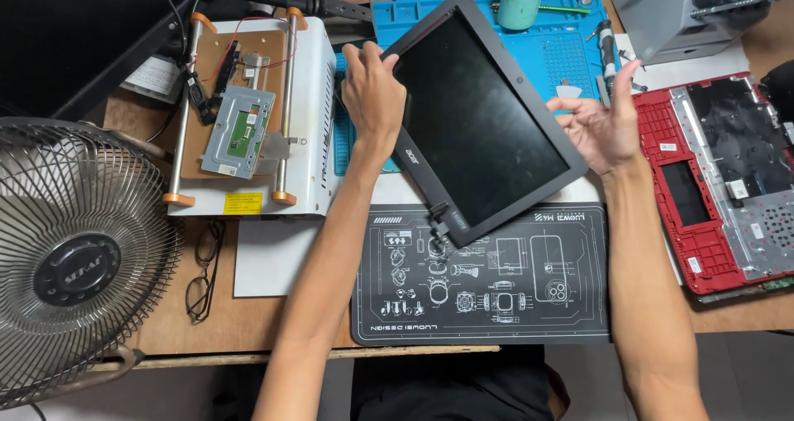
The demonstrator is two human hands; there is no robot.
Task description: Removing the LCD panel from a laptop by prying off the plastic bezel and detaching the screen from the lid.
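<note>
Our left hand (374, 94) has its fingers curled over the upper left edge of the laptop screen panel (480, 123), thumb side tucked behind it, so this hand alone carries the panel. Our right hand (602, 121) sits just off the panel's right edge, fingers loosely spread and half curled, holding nothing; whether a fingertip grazes the bezel we cannot quite tell. The panel is tilted, its long axis running from upper left, over the blue work mat (554, 57), down to its hinge corner (440, 222), which hangs above the black schematic mat (496, 297). The panel's back and our left thumb are hidden. Right of the panel lies a red laptop base (703, 189), partly cut off by the frame.
</note>
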